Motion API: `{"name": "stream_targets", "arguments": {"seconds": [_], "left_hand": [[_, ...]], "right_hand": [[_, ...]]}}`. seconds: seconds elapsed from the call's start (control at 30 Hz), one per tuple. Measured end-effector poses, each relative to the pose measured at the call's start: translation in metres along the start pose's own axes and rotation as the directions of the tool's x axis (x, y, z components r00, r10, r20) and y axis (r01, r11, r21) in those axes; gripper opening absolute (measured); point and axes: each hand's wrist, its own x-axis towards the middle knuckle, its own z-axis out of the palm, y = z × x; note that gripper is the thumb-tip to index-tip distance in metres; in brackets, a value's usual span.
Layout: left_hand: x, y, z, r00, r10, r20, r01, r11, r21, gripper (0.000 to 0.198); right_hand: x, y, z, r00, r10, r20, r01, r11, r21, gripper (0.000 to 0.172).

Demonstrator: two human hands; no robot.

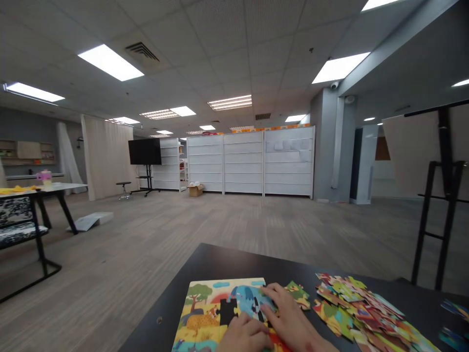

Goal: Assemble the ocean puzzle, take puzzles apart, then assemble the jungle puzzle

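Observation:
A jigsaw puzzle (205,298) with a tree, a spotted cat and a blue elephant lies on the black table in front of me. A dark gap shows left of the elephant, and thin gaps run beside a blue puzzle piece (249,300) at its right. My right hand (289,315) reaches over the right edge, thumb and forefinger apart on that blue piece. Below the gap, my left hand (245,335) rests on the puzzle with bent, loosely parted fingers, nothing visible in them. Both hands cover the lower right of the picture.
Loose puzzle pieces (359,305) are heaped to the right on the black table (227,261). A few green pieces (297,292) lie just beyond my right hand. More dark blue pieces (454,337) sit at the far right. A black easel-like stand (436,225) rises beyond.

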Motion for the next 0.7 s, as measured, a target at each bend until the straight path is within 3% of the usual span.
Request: {"name": "stream_targets", "arguments": {"seconds": [0.23,0.47,0.6,0.7], "left_hand": [[0.0,0.009,-0.019,0.997,-0.009,0.082,0.016,0.997,-0.082,0.018],[0.002,0.029,-0.056,0.981,-0.184,-0.062,0.147,0.913,-0.381,0.064],[0.003,0.045,-0.084,0.969,-0.24,-0.068,0.181,0.865,-0.469,0.079],[0.0,0.047,-0.094,0.966,-0.255,-0.038,0.202,0.842,-0.501,0.081]], "right_hand": [[0.0,-0.007,-0.007,1.0,0.0,-0.003,0.0,0.998,0.057,0.022],[0.002,-0.005,-0.004,1.0,-0.003,0.028,0.004,0.999,-0.044,0.014],[0.003,-0.005,-0.005,0.999,-0.01,0.035,0.012,0.998,-0.055,0.014],[0.004,-0.007,-0.005,0.999,-0.006,0.038,0.008,0.998,-0.062,0.015]]}}
